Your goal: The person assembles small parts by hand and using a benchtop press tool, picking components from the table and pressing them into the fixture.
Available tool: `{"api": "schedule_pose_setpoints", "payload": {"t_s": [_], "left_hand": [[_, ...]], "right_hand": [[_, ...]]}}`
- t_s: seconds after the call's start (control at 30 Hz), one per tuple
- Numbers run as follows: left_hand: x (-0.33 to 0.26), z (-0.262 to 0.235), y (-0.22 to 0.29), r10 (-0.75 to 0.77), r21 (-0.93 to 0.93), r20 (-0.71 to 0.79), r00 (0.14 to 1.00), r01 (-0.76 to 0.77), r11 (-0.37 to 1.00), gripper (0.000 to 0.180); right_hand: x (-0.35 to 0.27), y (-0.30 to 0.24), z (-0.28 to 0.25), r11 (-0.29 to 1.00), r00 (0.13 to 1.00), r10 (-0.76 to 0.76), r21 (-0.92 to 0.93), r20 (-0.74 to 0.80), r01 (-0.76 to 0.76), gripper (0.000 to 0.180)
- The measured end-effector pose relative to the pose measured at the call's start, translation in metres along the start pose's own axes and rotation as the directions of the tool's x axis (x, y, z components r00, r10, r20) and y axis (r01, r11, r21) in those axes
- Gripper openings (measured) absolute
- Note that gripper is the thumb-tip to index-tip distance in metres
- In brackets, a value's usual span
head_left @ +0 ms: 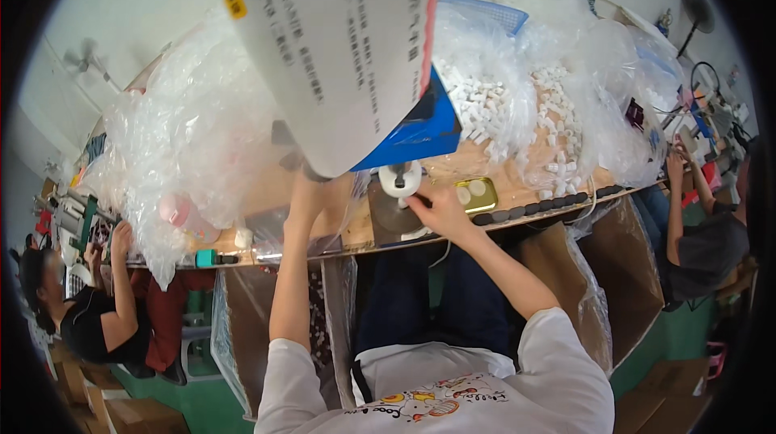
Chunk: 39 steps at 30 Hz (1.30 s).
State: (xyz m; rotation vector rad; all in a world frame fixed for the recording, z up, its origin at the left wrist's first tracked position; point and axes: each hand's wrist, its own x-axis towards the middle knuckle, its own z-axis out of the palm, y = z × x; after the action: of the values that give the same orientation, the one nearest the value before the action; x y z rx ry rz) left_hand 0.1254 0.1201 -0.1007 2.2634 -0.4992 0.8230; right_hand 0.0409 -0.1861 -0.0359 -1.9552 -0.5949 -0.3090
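Observation:
In front of me stands a blue machine (pixel 416 139) with a large white printed panel (pixel 339 54) rising toward the camera. Below its blue body is a round white fitting (pixel 400 181) with a dark part at its top. My right hand (pixel 443 211) is at this fitting, thumb and fingers closed on a small white piece (pixel 402 203) at its lower edge. To the left, my left hand (pixel 305 190) reaches up beside the machine. The panel's lower end covers its fingers, so whether it holds anything is hidden.
Right of the machine are a yellow tin (pixel 477 195) with round white pieces, a row of black pieces (pixel 533 209) and heaps of small white parts (pixel 477 103). Plastic bags (pixel 194 127) and a pink bottle (pixel 186 216) lie left. Cardboard boxes (pixel 618 272) stand below; co-workers (pixel 105 313) sit either side.

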Motion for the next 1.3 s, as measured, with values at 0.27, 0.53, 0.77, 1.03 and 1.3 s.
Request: {"api": "schedule_pose_setpoints", "payload": {"t_s": [0.27, 0.53, 0.77, 1.03, 1.3], "left_hand": [[0.009, 0.018, 0.017, -0.105, -0.129, 0.158, 0.982, 0.126, 0.984, 0.026], [0.02, -0.012, 0.119, -0.405, -0.559, 0.272, 0.873, 0.486, 0.672, 0.029], [0.02, 0.014, 0.144, -0.367, -0.618, 0.269, 0.891, 0.452, 0.643, 0.031], [0.01, 0.028, 0.175, -0.098, -0.32, 0.363, 0.927, 0.222, 0.921, 0.032], [-0.017, 0.045, 0.186, -0.071, -0.184, 0.006, 0.997, 0.071, 0.98, 0.029]], "right_hand": [[-0.007, -0.001, 0.015, 0.913, 0.92, -0.372, -0.226, -0.125, 0.338, 0.02], [-0.019, 0.008, 0.01, 0.969, 0.961, -0.175, -0.21, -0.214, 0.13, 0.014], [-0.025, 0.011, 0.004, 0.966, 0.985, -0.133, -0.236, -0.109, 0.104, 0.033], [-0.087, 0.061, -0.198, 0.701, 0.948, 0.238, -0.639, -0.21, -0.317, 0.037], [-0.081, 0.084, -0.228, 0.703, 0.877, 0.467, -0.557, -0.108, -0.443, 0.014]]}}
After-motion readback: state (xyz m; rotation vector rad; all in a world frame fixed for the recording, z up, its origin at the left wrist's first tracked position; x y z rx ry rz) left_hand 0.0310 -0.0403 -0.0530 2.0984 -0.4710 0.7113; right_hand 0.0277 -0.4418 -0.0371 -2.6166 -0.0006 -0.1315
